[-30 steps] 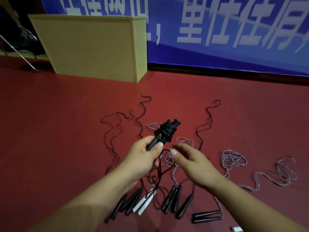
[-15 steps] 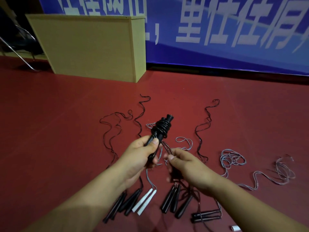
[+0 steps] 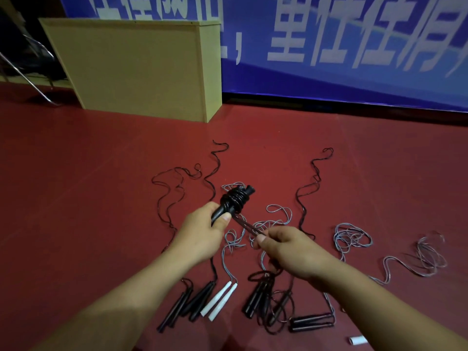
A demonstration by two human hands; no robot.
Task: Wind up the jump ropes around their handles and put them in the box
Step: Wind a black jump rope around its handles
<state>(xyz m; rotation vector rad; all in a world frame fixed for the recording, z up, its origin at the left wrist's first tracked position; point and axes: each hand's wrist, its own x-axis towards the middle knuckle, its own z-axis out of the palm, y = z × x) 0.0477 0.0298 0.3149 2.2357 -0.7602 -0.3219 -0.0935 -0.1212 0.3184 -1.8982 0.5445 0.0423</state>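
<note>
The left hand (image 3: 202,234) grips black jump-rope handles (image 3: 229,207) below the wound coil; the right hand (image 3: 291,252) pinches the rope's taut tail (image 3: 247,226).

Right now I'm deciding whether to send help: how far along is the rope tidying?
Early. Nothing visibly packed: the box stands off by the wall, its inside hidden. In hand: the left hand grips black handles already coiled with rope, and the right hand pinches the remaining strand taut. Left: several loose ropes on the floor, including the white-handled pair and the grey cords.
</note>
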